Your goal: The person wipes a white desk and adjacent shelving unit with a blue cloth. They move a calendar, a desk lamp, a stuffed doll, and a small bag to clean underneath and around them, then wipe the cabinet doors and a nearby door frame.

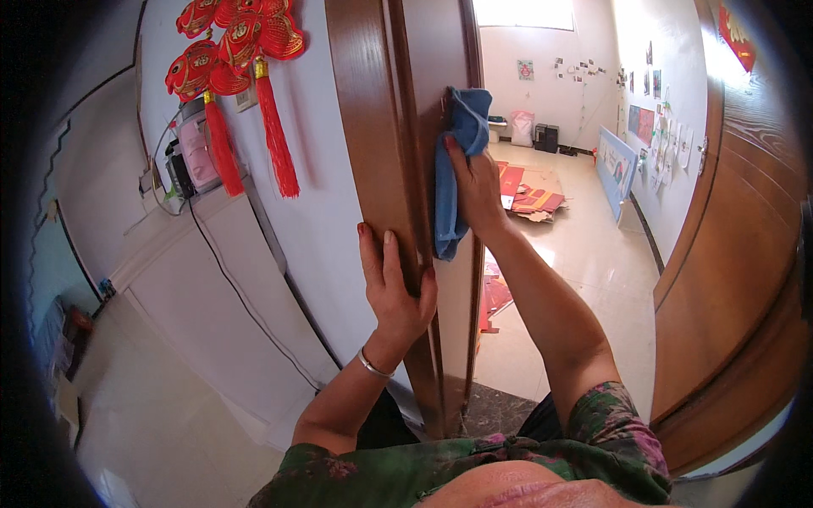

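A blue cloth (448, 209) is pressed to the inner face of a brown wooden door frame (368, 114). My right hand (477, 184) grips the cloth, its thumb lying over the fabric and the other fingers mostly hidden from view. Lower down, my left hand (399, 286) rests against the front of the frame. Its visible fingers point upward and are spread, with nothing held. A silver bangle (373, 364) circles the left wrist.
Red fish ornaments (244, 38) with tassels hang on the left wall. Below them, a black cable (235, 279) trails down a white cabinet (209, 317). On the right stands a wooden door (730, 273), swung open. Flattened red cardboard (533, 200) lies on the room's tiled floor.
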Demonstrator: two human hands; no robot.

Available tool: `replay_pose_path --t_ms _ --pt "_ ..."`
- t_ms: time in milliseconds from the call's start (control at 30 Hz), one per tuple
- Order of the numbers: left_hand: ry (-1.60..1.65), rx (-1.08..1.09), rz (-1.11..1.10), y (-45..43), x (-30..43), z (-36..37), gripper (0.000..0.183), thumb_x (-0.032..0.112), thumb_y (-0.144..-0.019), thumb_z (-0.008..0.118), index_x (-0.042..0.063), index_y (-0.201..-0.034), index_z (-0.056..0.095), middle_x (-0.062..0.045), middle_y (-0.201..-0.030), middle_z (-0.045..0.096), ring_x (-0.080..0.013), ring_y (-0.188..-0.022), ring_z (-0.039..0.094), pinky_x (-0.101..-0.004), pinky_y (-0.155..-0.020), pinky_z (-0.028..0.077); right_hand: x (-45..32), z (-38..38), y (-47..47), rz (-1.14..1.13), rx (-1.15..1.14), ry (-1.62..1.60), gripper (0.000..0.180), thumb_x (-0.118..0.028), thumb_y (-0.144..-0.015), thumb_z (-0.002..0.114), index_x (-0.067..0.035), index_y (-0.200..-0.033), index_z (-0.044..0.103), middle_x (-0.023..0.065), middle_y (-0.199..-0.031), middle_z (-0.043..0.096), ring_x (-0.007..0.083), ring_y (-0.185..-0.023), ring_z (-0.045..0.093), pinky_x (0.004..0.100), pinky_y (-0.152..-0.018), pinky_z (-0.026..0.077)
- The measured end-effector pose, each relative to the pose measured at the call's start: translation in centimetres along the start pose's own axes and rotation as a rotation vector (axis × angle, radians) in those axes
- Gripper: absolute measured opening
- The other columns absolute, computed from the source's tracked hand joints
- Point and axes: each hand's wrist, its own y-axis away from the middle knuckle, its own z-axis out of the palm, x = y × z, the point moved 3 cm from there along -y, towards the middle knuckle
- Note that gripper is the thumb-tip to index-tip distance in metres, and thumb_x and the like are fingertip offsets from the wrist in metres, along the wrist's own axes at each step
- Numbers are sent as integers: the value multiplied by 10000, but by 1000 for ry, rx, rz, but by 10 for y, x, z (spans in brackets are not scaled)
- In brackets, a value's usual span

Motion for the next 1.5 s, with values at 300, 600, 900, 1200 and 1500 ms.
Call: replay_pose_path --t_ms 300,600,900,1200,1500 --pt "16 0 5 2 -5 3 701 45 -692 583 -59 -1320 290 -364 -1375 169 -492 -1286 209 -487 -1038 245 25 -9 91 -111 -210 23 313 -271 -857 542 17 -978 528 272 -1036 526 448 -977 506 480 -857 398" --pt "-2 -9 40 5 -10 0 664 63 -691 625 -97 -1268 339 -421 -1323 200 -546 -1241 250 -520 -1011 276 1 5 -90 -287 -87 119 363 -409 -880 523 -47 -886 551 96 -749 550 191 -675 534 355 -635 423" --pt "26 -44 27 10 -14 -1 667 103 -736 623 -76 -1297 309 -410 -1338 182 -535 -1259 218 -529 -1028 231 55 16 -200 -57 -4 -401 492 -469 -875 488 -12 -1043 563 68 -858 599 217 -774 557 340 -705 445" --pt "20 -28 25 11 -15 2 669 178 -777 598 -54 -1323 289 -346 -1384 178 -475 -1292 203 -520 -1049 181 136 -3 23 337 28 -92 362 -349 -931 463 -49 -1131 493 187 -941 586 267 -864 571 384 -793 434" --pt "1 -31 21 10 -14 2 666 220 -802 583 -57 -1327 283 -335 -1387 183 -472 -1293 200 -527 -1049 177 175 -19 308 892 -130 80 406 -354 -913 464 -90 -1221 438 265 -1106 526 402 -1079 490 414 -864 392"
